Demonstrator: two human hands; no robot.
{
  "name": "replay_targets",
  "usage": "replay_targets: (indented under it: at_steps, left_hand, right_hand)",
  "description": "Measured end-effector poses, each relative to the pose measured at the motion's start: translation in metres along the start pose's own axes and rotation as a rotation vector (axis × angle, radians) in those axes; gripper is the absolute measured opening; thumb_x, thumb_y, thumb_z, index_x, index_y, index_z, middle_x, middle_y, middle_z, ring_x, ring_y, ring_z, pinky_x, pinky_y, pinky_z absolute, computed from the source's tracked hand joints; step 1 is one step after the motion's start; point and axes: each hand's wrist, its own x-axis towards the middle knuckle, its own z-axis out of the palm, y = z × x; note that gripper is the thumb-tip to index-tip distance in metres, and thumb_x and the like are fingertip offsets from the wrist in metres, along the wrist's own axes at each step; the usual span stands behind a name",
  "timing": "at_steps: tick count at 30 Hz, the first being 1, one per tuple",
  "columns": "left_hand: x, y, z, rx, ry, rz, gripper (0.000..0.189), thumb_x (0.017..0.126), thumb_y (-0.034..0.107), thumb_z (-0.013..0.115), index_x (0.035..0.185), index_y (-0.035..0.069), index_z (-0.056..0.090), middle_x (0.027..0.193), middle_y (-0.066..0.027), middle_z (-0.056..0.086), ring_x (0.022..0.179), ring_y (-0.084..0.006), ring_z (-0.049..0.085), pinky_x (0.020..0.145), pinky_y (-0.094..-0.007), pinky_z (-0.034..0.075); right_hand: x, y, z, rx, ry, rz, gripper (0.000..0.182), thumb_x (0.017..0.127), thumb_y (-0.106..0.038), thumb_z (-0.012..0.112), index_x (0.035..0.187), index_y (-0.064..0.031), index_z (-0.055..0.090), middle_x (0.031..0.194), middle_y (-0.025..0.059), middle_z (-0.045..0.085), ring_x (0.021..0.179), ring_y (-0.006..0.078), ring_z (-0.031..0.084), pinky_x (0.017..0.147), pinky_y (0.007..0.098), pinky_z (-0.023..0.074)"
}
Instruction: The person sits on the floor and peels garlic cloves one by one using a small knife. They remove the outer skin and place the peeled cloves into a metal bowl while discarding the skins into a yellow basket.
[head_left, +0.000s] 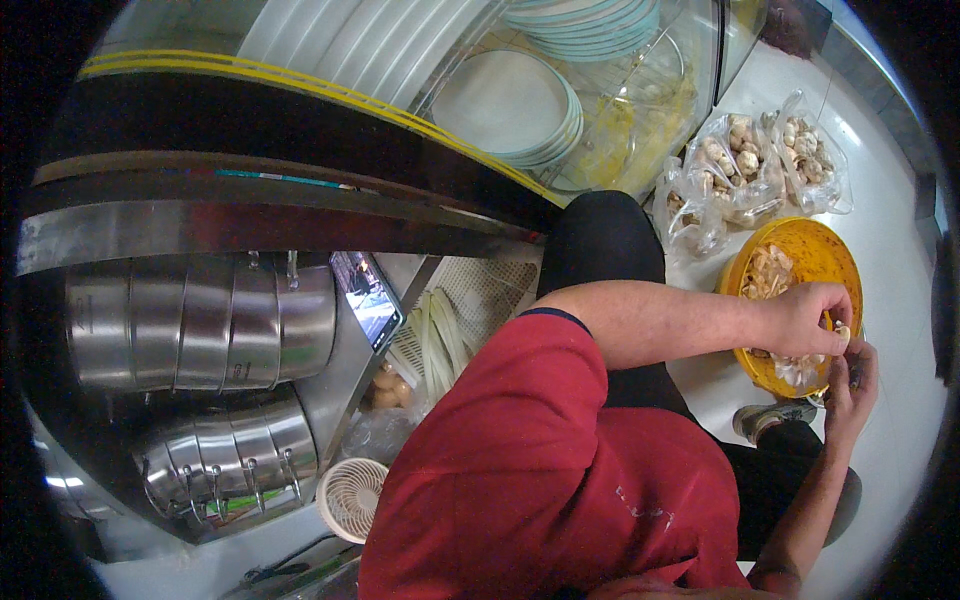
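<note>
Over a yellow plastic bucket, my left hand pinches a pale garlic clove between thumb and fingers. The fingertips of my right hand meet the same clove from the other side. Papery garlic skins lie inside the bucket, with more pale pieces under my hands. My left forearm crosses above the bucket's near rim and hides part of it. Just beyond the bucket, clear plastic bags of garlic bulbs rest on the floor.
Stacked plates stand on a shelf at the top. Steel pots fill a lower shelf at left, beside a lit phone. Leek-like stalks and a round white fan are nearby. My shoe is beside the bucket.
</note>
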Motion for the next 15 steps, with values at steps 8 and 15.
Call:
replay_targets:
  at_steps: [8, 15]
  left_hand:
    - [-0.002, -0.005, 0.000, 0.014, 0.009, -0.020, 0.025, 0.077, 0.020, 0.068, 0.094, 0.003, 0.060, 0.086, -0.0074, 0.063, 0.081, -0.0161, 0.059, 0.071, -0.0303, 0.050]
    - [-0.007, -0.018, -0.004, -0.137, -0.087, -0.084, 0.022, 0.093, 0.019, 0.056, 0.103, 0.001, 0.062, 0.089, -0.0077, 0.063, 0.083, -0.0140, 0.059, 0.075, -0.0299, 0.050]
  right_hand:
    - [-0.003, 0.010, -0.007, -0.043, 0.058, 0.059, 0.020, 0.092, -0.008, 0.058, 0.110, 0.0000, 0.058, 0.103, 0.0068, 0.061, 0.095, 0.0152, 0.056, 0.086, 0.0276, 0.0452]
    - [0.007, -0.030, 0.021, -0.110, 0.065, -0.077, 0.017, 0.083, -0.013, 0.069, 0.094, -0.0029, 0.062, 0.088, 0.0080, 0.063, 0.083, 0.0194, 0.061, 0.077, 0.0322, 0.0491]
